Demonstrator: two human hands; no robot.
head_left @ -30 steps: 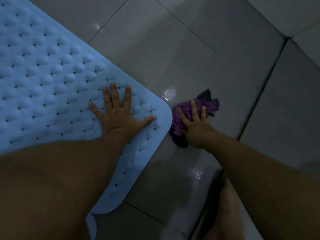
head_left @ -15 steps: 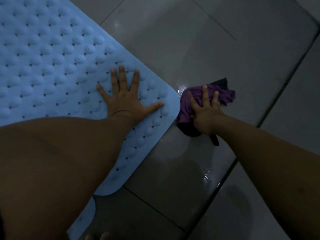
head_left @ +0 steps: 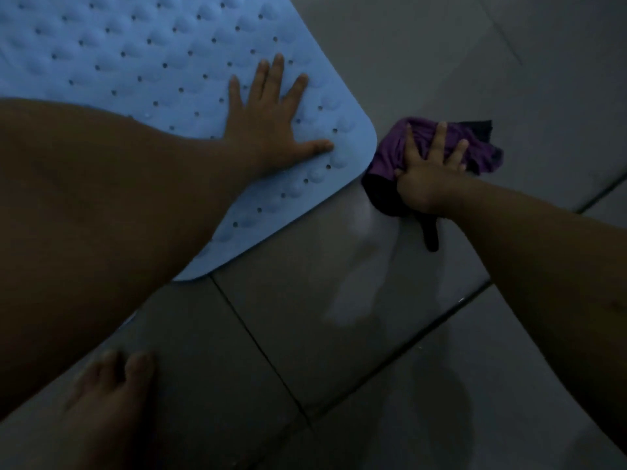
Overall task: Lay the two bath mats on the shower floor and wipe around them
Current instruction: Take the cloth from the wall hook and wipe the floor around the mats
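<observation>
Bath mat: a pale blue bath mat [head_left: 142,62] lay flat on the shower floor [head_left: 339,317] and filled the view from 9 to 12 o'clock — its surface was covered in rows of raised bumps with small round holes between them, and its rounded corner pointed toward 3 o'clock.
Left hand: the left hand [head_left: 268,127] was released, palm down and fingers spread flat, pressing on the mat near that corner.
Cloth: a crumpled purple cloth [head_left: 427,140] with darker, almost black edges lay on the tile just beside the mat's corner, at about 2 o'clock from it; one dark strip trailed toward 6 o'clock.
Right hand: the right hand [head_left: 431,171] was released too — straight, spread fingers pressing the cloth down onto the floor.
Floor: grey glossy tiles with dark grout lines, showing wet streaks below the cloth.
Foot: a bare foot [head_left: 112,395] stood on the tile at 7 o'clock.
</observation>
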